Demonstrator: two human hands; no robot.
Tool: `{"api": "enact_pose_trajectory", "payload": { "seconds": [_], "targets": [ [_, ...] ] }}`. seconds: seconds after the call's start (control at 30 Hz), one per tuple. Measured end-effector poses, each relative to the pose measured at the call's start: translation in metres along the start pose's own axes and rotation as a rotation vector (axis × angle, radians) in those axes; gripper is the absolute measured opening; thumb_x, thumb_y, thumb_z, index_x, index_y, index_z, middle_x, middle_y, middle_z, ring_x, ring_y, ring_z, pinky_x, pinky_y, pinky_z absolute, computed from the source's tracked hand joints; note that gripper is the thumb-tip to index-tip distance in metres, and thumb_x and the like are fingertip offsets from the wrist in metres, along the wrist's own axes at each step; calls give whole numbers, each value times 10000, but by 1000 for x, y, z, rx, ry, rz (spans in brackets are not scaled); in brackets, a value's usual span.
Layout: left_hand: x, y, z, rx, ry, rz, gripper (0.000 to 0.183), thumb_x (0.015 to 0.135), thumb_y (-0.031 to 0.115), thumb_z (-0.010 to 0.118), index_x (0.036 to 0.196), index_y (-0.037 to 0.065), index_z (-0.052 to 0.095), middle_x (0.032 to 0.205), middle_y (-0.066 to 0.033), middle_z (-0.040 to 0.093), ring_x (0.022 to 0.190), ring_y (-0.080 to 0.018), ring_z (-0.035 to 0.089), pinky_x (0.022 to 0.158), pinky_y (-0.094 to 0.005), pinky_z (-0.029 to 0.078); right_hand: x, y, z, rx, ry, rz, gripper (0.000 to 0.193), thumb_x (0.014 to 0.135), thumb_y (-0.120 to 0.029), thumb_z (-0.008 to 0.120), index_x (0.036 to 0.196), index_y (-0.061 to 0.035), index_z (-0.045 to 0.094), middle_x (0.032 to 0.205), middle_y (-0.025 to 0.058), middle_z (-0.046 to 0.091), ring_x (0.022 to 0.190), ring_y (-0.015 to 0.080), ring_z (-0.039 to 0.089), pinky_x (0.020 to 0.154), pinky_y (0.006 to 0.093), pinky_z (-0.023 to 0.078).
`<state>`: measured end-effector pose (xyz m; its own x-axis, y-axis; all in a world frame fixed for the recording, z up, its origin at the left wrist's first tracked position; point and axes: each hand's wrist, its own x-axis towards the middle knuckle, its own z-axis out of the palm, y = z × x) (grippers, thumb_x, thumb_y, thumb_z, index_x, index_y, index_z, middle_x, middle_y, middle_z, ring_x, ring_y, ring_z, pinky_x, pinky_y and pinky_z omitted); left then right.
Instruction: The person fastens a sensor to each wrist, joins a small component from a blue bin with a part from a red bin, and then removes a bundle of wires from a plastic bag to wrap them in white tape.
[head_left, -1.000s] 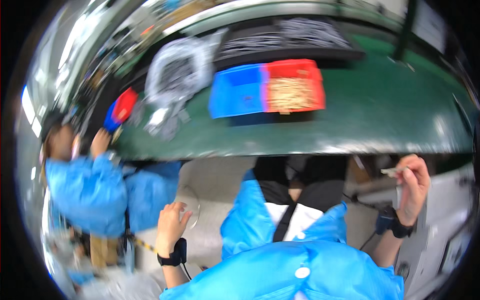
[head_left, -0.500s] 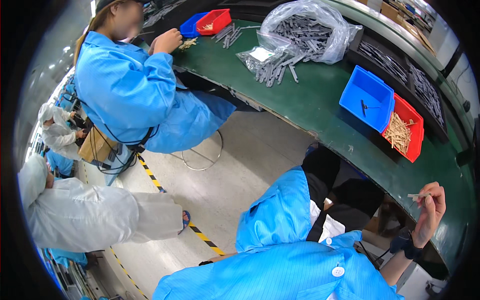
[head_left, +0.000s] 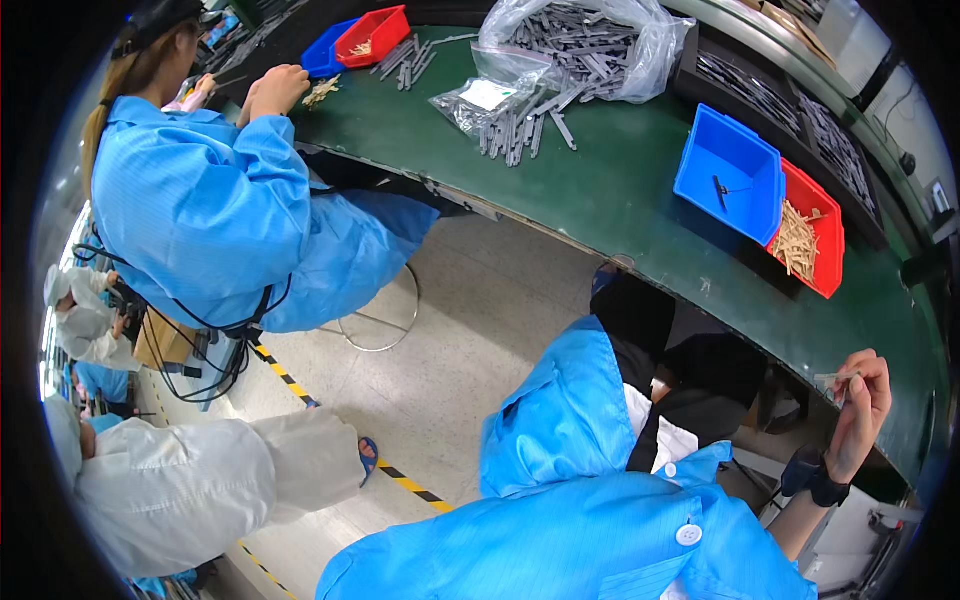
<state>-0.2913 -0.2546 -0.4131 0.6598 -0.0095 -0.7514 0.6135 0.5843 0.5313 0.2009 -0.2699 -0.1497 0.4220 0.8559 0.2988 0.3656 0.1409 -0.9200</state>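
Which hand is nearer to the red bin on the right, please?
Right. The right hand, pinching a thin pale piece, is apart from the red bin, lower in the picture, near the edge of the table. The left hand is out of view.

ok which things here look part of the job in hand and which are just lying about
Likely part of the job:
small pale piece in the right hand
red bin of tan pieces
blue bin
grey strips

Apparently just about:
cardboard box
striped floor tape
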Motion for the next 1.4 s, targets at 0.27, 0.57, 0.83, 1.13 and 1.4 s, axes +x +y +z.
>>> {"api": "enact_pose_trajectory", "payload": {
  "seconds": [0.27,0.57,0.83,1.13,1.4],
  "targets": [
    [8,0,-35,3,-75,-60,512,829,351,610,1221,34,518,1182,-107,569,1050,-220,553,833,-360,494,-20,-12,4,-77,25,-17,139,857,-165,535,822,-35,499,812,59,477,689,90,440,583,204,329],
    [29,50,-109,343,-1,-40,565,794,346,638,1232,25,482,1143,-108,564,1027,-224,562,769,-327,514,-44,-31,-10,-68,90,-85,81,861,-112,507,827,-39,494,860,50,498,710,81,479,587,192,346],
    [23,150,-126,722,402,191,469,838,297,624,1170,-10,498,1032,-148,623,973,-222,595,847,-327,467,-65,-26,-32,23,225,-118,79,864,-105,536,849,-28,544,880,57,564,716,93,540,594,193,380],
    [30,198,-114,872,346,281,454,845,285,640,1160,-13,509,1020,-151,632,948,-226,620,829,-324,481,-97,-28,-74,22,412,-139,67,851,-83,565,865,-20,584,843,48,608,707,85,565,598,198,399],
    [-21,306,10,1237,444,606,299,827,214,632,1036,11,565,966,-154,626,932,-310,602,800,-365,470,-93,-37,-56,2,384,-24,64,830,-28,580,886,-1,596,801,44,618,720,85,581,644,210,461]
  ]
}}
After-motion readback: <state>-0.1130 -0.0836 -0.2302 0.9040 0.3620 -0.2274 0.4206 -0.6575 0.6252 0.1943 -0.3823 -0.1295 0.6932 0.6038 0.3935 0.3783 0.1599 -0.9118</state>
